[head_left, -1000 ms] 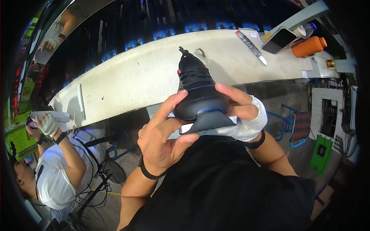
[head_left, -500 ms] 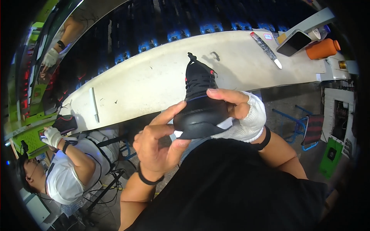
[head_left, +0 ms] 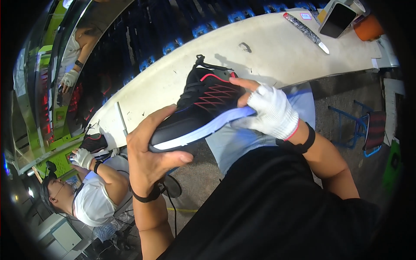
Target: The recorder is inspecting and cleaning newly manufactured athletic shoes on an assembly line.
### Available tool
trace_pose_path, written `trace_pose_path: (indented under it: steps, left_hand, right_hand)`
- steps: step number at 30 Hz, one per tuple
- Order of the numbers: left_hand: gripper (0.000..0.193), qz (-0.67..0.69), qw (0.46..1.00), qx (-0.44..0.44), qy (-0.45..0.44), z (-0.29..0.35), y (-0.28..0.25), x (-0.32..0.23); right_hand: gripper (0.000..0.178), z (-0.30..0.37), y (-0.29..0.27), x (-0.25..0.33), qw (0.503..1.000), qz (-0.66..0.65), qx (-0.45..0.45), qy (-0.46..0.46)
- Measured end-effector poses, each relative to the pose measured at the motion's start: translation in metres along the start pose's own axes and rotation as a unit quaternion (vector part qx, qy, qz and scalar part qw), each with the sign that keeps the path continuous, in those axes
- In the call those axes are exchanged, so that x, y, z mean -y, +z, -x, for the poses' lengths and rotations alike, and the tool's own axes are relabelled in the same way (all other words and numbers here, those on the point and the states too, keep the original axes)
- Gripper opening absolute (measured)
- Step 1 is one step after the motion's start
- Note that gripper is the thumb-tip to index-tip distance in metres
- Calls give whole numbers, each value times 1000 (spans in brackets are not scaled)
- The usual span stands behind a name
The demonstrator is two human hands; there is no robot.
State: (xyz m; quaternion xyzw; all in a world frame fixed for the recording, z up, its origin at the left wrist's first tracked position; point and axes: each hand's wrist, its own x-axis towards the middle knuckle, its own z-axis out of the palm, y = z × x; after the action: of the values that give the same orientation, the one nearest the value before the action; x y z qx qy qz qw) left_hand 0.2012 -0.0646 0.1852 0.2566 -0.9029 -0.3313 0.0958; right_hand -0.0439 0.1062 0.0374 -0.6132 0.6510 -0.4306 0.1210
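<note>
A black sneaker (head_left: 208, 102) with red zigzag stitching, black laces and a white sole is held up in front of me, its side turned toward me. My left hand (head_left: 149, 141), bare with a black wristband, is closed around the toe, thumb beneath the sole and fingers over the top. At the heel end, my right hand (head_left: 271, 110) wears a white fingerless glove. Its index finger lies along the collar while the other fingers grip the heel and sole.
The pale curved worktable (head_left: 268, 47) bears a marker-like knife (head_left: 305, 32), a phone (head_left: 338, 19), an orange container (head_left: 368, 28) and a pale stick-shaped tool (head_left: 120, 117). Rollers (head_left: 203, 29) run behind it. At left a co-worker (head_left: 93, 195) handles another dark shoe (head_left: 93, 142). A folding chair (head_left: 372, 130) stands at right.
The sneaker has turned from toe-toward-me to sideways, toe now at the left. My right hand has shifted to the heel, my left stays on the toe. The view has swung slightly.
</note>
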Motion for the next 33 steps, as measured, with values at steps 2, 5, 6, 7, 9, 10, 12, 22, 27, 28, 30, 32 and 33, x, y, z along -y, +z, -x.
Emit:
trace_pose_path:
  steps: [2, 5, 6, 7, 9, 10, 12, 22, 27, 28, 30, 32, 33]
  left_hand:
    - [100, 28, 999, -21, -42, 8, 2, 7]
    - [90, 15, 998, -39, -41, 16, 8, 10]
    - [84, 15, 998, -51, -31, 18, 10, 9]
    - [84, 16, 998, -54, -37, 18, 11, 6]
    - [75, -42, 998, -40, -5, 19, 13, -6]
    - [73, -56, 997, -45, 13, 17, 16, -13]
    - [72, -52, 992, -62, 99, 12, 25, -28]
    - [59, 160, 899, -355, 202, -21, 167, -18]
    - [54, 228, 910, -298, 177, -20, 161, -15]
    - [52, 247, 909, -280, 185, -20, 159, -15]
    - [47, 270, 897, -298, 185, -25, 158, -11]
    - [45, 260, 865, -337, 267, -29, 161, 0]
    - [44, 228, 871, -339, 272, -32, 164, 9]
  right_hand:
    - [35, 3, 6, -1, 999, 1, 24, 36]
    - [46, 3, 18, 2, 998, 34, -21, 43]
    - [46, 3, 19, 4, 998, 34, -29, 36]
    - [47, 1, 17, 6, 998, 37, -22, 48]
    - [54, -2, 5, 11, 996, 70, 1, 53]
    - [59, -5, -5, 15, 996, 81, 6, 27]
    - [75, -5, -30, 33, 962, 195, 109, 158]
    - [96, -35, -111, 84, 998, -23, 27, -49]
    - [89, -43, -109, 82, 999, 15, 29, -43]
    - [86, -45, -108, 81, 998, 9, 25, -52]
    - [84, -50, -105, 78, 999, -16, 9, -31]
    - [78, -56, -101, 75, 991, -65, 50, -103]
    - [74, -58, -100, 74, 987, -81, 58, -125]
